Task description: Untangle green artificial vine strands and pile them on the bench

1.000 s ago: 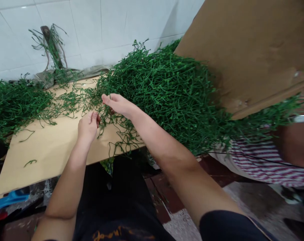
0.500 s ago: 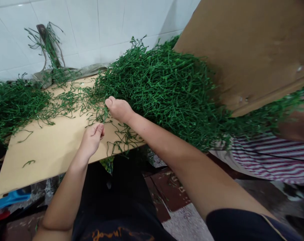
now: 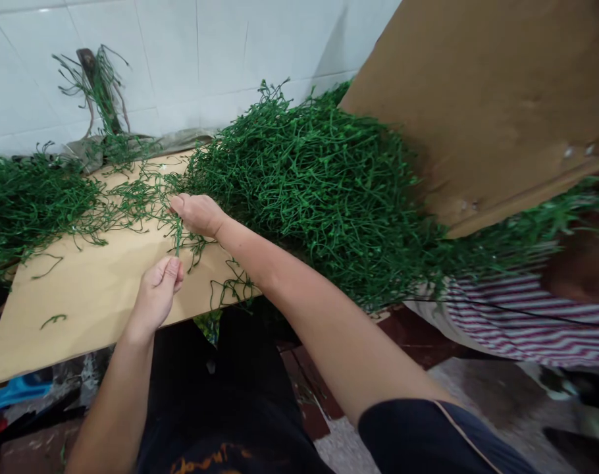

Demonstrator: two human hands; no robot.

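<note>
A green plastic stem (image 3: 178,240) stretches between my two hands over a cardboard sheet (image 3: 106,283). My left hand (image 3: 161,283) is closed in a pinch on its lower end, near the sheet's front edge. Higher up, my right hand (image 3: 199,214) has its fingers closed around the other end. Right behind the right hand rises a big heap of green stems (image 3: 309,178). Loose stems (image 3: 136,197) lie scattered on the cardboard to the left of that hand. How many stems I hold cannot be made out.
A second green pile (image 3: 27,204) lies at the left. An upright post (image 3: 95,79) hung with stems stands by the tiled wall (image 3: 171,59). A large cardboard panel (image 3: 487,99) leans over the right side. A person in a striped garment (image 3: 517,322) is at the right edge.
Both hands have moved left across the cardboard, the left one also a little lower. The green stem now shows drawn taut between them.
</note>
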